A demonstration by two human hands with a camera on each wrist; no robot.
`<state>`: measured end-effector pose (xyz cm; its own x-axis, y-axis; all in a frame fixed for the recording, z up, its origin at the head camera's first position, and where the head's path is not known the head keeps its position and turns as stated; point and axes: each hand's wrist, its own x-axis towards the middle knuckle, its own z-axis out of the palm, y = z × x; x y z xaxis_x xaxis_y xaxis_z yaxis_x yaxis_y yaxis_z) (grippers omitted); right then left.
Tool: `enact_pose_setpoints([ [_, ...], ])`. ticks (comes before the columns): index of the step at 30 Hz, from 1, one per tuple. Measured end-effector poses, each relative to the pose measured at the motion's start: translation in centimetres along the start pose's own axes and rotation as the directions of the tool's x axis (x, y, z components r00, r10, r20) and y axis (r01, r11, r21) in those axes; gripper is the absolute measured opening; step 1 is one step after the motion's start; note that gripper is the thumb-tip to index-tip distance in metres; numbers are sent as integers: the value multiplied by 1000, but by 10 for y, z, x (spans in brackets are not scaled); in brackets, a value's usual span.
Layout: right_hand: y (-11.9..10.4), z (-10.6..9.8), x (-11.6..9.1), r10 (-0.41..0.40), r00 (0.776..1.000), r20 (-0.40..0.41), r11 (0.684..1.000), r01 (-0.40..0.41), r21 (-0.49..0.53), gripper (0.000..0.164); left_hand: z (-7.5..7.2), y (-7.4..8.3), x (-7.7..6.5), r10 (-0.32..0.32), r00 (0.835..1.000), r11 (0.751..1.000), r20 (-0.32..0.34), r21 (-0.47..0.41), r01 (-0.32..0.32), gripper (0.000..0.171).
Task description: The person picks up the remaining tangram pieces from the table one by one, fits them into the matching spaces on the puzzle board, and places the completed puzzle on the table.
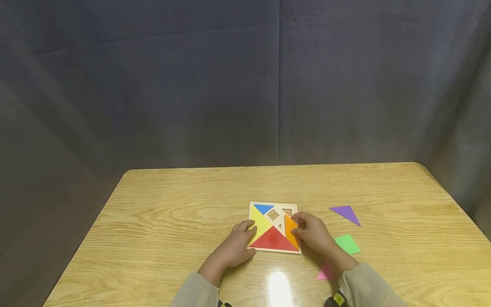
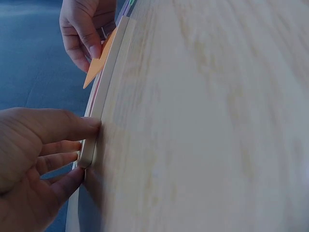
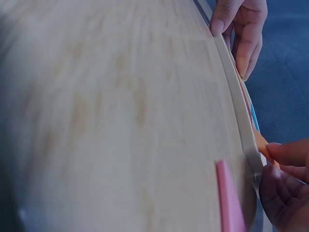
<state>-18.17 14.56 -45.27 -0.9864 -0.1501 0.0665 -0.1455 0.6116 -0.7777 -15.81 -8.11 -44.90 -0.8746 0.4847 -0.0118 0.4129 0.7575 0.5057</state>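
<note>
A square wooden tangram tray (image 1: 281, 251) lies on the table with yellow (image 1: 258, 222), red (image 1: 273, 238) and blue (image 1: 263, 208) triangles in it. My left hand (image 1: 237, 246) grips the tray's near left corner, its thumb at the near rim and fingertips over the yellow triangle. With thumb and fingers, my right hand (image 1: 313, 233) pinches an orange parallelogram (image 1: 289, 228) at the tray's right side. The left wrist view shows the orange piece (image 2: 98, 62) tilted, one pointed end raised above the rim. Bare wood shows in the tray's upper right part.
Right of the tray lie a purple triangle (image 1: 348, 214), a green square (image 1: 347, 244) and a pink piece (image 1: 325, 272), the last two partly hidden by the right forearm. Behind the wooden table (image 1: 172, 204) hangs a dark curtain (image 1: 192, 94).
</note>
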Motion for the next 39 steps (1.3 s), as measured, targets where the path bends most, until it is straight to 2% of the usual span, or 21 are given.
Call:
enact_pose_setpoints([
  [14, 0, 1, 1, -10, 1000, 24, 997, 12, -72, 26, 1, -1, 1, 8, 1000, 1000, -8, -8, -8, 53],
  [22, -1, 1, 0, -16, 998, 55, 997, 19, -71, 22, 1, -1, 0, 7, 1000, 1000, -7, -12, -8, 53],
  [29, -3, 0, 1, -8, 996, 90, 995, 17, -100, 27, 1, -1, 0, 16, 1000, 1000, 0, -22, -16, 53],
  [34, -3, -1, 2, 24, 994, 105, 996, -15, -83, 29, 3, 0, -1, 9, 1000, 999, 14, -34, -8, 53],
  [39, -3, -1, 4, 2, 994, 110, 998, 4, -56, 29, 1, -1, 1, 7, 1000, 1000, 3, -14, -7, 53],
])
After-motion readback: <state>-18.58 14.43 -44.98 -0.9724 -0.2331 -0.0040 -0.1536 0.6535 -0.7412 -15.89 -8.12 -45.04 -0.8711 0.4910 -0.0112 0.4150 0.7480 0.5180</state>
